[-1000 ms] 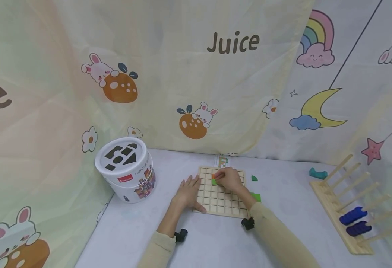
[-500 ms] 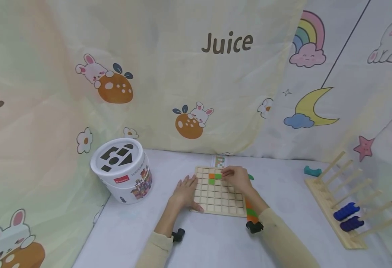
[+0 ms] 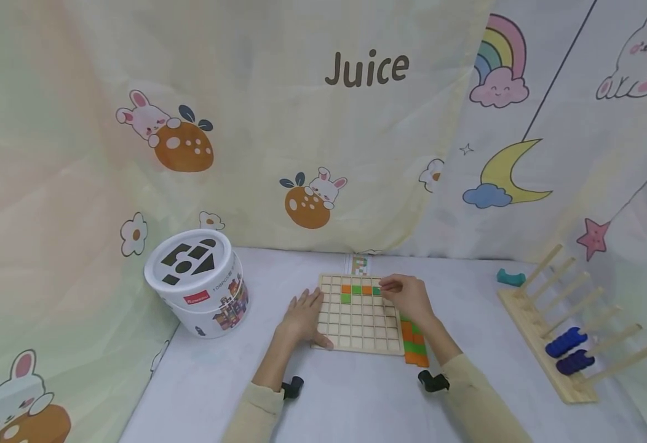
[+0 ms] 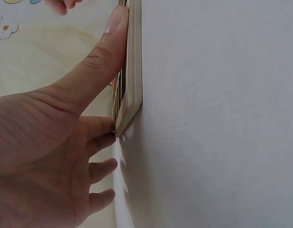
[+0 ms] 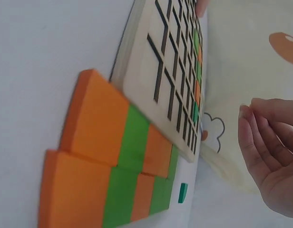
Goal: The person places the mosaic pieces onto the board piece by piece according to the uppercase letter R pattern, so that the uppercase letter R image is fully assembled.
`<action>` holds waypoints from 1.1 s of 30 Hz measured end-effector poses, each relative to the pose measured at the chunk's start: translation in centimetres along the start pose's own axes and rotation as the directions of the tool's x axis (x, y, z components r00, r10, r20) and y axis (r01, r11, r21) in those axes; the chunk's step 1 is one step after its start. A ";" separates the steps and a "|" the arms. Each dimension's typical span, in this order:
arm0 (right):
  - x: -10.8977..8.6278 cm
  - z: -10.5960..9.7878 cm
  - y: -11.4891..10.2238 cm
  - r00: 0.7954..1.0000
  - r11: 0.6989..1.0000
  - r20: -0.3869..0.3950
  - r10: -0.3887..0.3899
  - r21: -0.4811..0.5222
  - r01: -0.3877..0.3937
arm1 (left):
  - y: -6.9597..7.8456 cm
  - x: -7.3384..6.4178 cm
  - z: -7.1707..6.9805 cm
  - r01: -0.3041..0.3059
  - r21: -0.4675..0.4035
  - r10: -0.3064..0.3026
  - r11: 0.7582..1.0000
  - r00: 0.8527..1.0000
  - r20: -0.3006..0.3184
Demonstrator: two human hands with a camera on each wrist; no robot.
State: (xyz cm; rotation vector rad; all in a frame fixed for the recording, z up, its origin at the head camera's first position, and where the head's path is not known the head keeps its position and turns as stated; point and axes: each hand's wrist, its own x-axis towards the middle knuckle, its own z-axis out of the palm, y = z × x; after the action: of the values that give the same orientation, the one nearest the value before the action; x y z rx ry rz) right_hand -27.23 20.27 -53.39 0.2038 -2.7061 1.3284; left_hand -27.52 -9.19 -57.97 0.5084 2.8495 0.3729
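Observation:
A wooden grid board [image 3: 357, 326] lies flat on the table. Along its back rows sit an orange tile [image 3: 346, 289], a light green tile [image 3: 357, 290], another orange tile [image 3: 367, 290] and a dark green piece [image 3: 376, 291], with a green tile [image 3: 346, 299] one row nearer. My left hand [image 3: 304, 320] rests against the board's left side, fingers extended, its thumb [image 4: 96, 59] along the front edge. My right hand [image 3: 412, 298] hovers by the dark green piece, thumb and fingertips close together; the right wrist view shows nothing between them.
Orange and green blocks [image 3: 414, 344] lie in rows against the board's right side. Beyond them is a small dark green piece [image 5: 183, 193]. A pattern card [image 3: 359, 265] lies behind the board, a white bucket [image 3: 196, 283] at left, a wooden peg rack [image 3: 550, 351] at right.
My right hand has shifted right along the board's back row. An orange tile and a dark green piece now show beside the earlier tiles. My left hand stays at the board's left side.

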 end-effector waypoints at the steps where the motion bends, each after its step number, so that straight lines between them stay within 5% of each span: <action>1: -0.2 -0.2 0.1 1.000 1.000 -0.007 0.001 -0.006 -0.001 | 0.1 0.0 -0.1 0.004 0.001 -0.004 1.000 1.000 0.007; 9: -1.7 -1.4 1.6 0.997 0.996 -0.035 0.065 -0.053 -0.067 | 0.8 -0.7 -1.3 -0.003 -0.046 0.004 0.999 1.000 0.004; 14: -2.6 -1.8 2.5 0.996 0.994 -0.027 0.091 -0.057 -0.092 | 0.5 -0.5 -0.7 -0.008 -0.014 0.008 1.000 1.000 -0.006; 26: -4.5 -2.4 4.5 0.975 0.973 0.079 0.206 -0.119 -0.196 | 0.7 -0.6 -1.3 0.000 -0.002 0.000 1.000 1.000 0.006; 33: -4.8 -2.8 4.7 0.970 0.973 0.124 0.209 -0.125 -0.193 | 0.4 -0.2 -0.7 0.001 -0.015 -0.001 1.000 1.000 0.012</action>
State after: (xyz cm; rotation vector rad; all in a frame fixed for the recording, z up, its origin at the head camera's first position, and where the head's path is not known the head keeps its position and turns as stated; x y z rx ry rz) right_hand -23.23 25.65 -56.16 0.0089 -2.9757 1.2471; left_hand -27.38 -9.00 -57.18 0.5042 2.8330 0.3886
